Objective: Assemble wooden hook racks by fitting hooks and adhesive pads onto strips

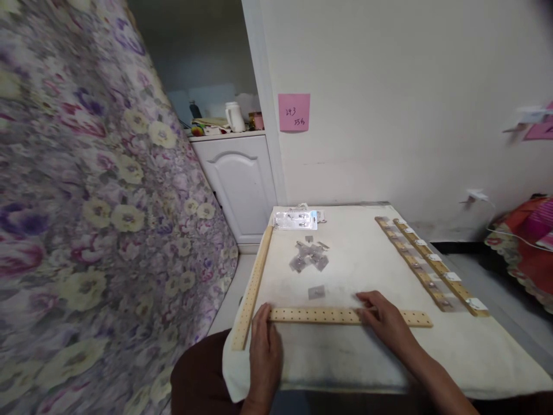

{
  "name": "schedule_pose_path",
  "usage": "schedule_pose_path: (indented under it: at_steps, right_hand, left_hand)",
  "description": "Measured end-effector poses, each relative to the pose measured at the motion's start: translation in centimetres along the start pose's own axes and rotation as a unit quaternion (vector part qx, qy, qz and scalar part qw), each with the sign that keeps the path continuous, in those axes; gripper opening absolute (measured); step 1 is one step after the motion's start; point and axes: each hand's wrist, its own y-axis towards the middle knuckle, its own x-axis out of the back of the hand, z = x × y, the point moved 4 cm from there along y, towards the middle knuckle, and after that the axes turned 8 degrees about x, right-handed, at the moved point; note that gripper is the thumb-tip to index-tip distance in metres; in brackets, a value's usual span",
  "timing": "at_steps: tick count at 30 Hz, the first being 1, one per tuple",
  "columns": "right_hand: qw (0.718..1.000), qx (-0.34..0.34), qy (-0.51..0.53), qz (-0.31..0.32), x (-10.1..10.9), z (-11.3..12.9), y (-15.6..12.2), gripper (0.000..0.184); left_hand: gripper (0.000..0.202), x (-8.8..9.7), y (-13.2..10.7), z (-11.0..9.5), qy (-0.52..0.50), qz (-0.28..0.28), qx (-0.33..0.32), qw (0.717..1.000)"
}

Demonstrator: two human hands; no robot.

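Note:
A long wooden strip with rows of small holes (328, 316) lies crosswise near the front of a white-covered table (375, 259). My left hand (264, 340) rests flat at the strip's left end, fingers stretched out. My right hand (382, 318) lies on the strip right of its middle, fingers extended over it. A single small clear packet (317, 292) lies just beyond the strip. Farther back sits a heap of several such packets (310, 256).
Another holed wooden strip (253, 288) runs along the table's left edge. Two strips with white tags (427, 265) lie diagonally at the right. A clear blister pack (296, 219) sits at the back. A floral cloth (86, 202) hangs at the left; a white cabinet (239, 181) stands behind.

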Motion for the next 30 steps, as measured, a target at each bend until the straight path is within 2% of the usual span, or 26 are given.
schedule_pose_path:
  at_steps: [3, 7, 10, 14, 20, 25, 27, 30]
  right_hand:
    - [0.997, -0.050, 0.055, 0.016, -2.0, 1.0, 2.5, 0.027]
    - [0.992, -0.100, 0.062, 0.035, -5.3, 1.5, 5.4, 0.020]
    - [0.990, -0.124, 0.046, 0.039, -7.0, 1.2, 6.3, 0.013]
    - [0.987, -0.147, 0.036, 0.047, -8.1, 0.9, 6.7, 0.011]
    - [0.988, -0.131, 0.076, 0.031, -8.0, 2.2, 6.8, 0.008]
    - [0.988, -0.097, 0.124, -0.003, -6.2, 4.7, 5.9, 0.011]
    - [0.985, -0.083, 0.150, -0.018, -5.3, 6.2, 5.0, 0.013]
    - [0.981, -0.027, 0.186, -0.053, -3.9, 8.7, 3.5, 0.011]
  left_hand:
    - [0.038, 0.3, -0.2, -0.3, -0.007, -0.017, -0.003, 1.000]
    - [0.034, 0.6, -0.3, -0.5, -0.015, -0.025, -0.006, 1.000]
    - [0.033, 0.6, -0.3, -0.4, -0.010, -0.030, -0.010, 0.999]
    - [0.032, 0.5, -0.4, -0.1, -0.009, -0.021, -0.008, 1.000]
    - [0.032, 0.5, -0.5, 0.3, -0.016, -0.014, -0.012, 1.000]
    - [0.029, 1.0, -0.3, -0.4, -0.051, -0.008, 0.005, 0.999]
    - [0.025, 1.5, -0.4, -1.2, -0.089, -0.002, 0.035, 0.995]
    - [0.024, 1.7, -0.7, -3.1, -0.183, 0.038, 0.125, 0.974]
